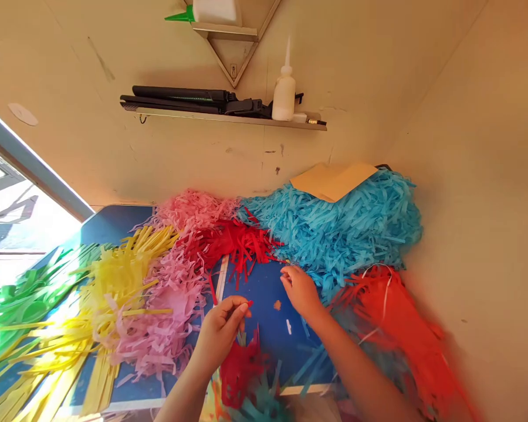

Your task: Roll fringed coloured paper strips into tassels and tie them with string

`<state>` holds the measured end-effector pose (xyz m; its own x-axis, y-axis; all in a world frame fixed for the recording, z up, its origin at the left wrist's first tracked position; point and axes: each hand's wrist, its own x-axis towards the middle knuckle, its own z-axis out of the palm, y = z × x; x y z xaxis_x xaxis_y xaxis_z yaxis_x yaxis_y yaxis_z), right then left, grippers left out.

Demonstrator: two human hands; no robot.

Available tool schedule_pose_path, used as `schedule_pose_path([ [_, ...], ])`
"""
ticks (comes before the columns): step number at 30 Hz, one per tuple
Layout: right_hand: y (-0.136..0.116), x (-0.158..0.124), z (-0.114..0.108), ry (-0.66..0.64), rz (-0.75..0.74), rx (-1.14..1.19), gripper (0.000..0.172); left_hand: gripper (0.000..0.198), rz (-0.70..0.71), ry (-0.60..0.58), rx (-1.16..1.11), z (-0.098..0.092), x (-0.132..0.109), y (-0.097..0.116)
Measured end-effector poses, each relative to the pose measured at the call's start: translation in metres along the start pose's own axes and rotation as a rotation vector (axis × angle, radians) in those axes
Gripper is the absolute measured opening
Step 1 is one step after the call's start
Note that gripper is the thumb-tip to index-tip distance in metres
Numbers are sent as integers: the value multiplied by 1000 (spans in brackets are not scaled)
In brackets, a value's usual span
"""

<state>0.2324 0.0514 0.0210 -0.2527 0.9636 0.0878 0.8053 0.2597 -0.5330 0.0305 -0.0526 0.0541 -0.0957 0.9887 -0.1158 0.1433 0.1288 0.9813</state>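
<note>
My left hand is closed in a pinch on a small red paper piece at its fingertips, above a bunch of red fringed paper near the table's front edge. My right hand reaches forward over the blue table, its fingers curled at the edge of the blue fringed paper pile; whether it holds anything is hidden. A red fringe pile lies just beyond both hands.
Pink, yellow and green fringe piles cover the left. An orange-red pile lies right, by the wall. A brown card tops the blue pile. A wall shelf holds a glue bottle.
</note>
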Motion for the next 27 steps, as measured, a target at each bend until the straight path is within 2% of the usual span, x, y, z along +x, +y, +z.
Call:
schedule_pose_path([
  [1,-6,-13,-3,15,-24,138,18,38,9,-8,21,3,-1,1],
  [3,-20,-39,-5,23,-40,558,11,35,32,-26,50,10,-2,3],
  [5,-31,-60,-4,14,9,950,10,31,63,-44,79,17,-3,5],
  [8,-39,-76,-1,16,89,1166,17,27,127,-75,162,22,-3,7],
  [14,-34,-81,-3,33,105,1153,18,21,316,-101,352,21,-3,11],
  [17,-36,-84,-7,69,57,1007,11,21,433,-115,440,20,-5,11],
  [20,-41,-88,-11,120,-62,805,4,21,504,-152,514,19,-7,10],
  [23,-42,-91,-11,128,-69,779,5,13,429,-187,489,18,-9,8],
  [27,-37,-91,-7,22,47,993,13,20,264,-253,352,16,-10,6],
])
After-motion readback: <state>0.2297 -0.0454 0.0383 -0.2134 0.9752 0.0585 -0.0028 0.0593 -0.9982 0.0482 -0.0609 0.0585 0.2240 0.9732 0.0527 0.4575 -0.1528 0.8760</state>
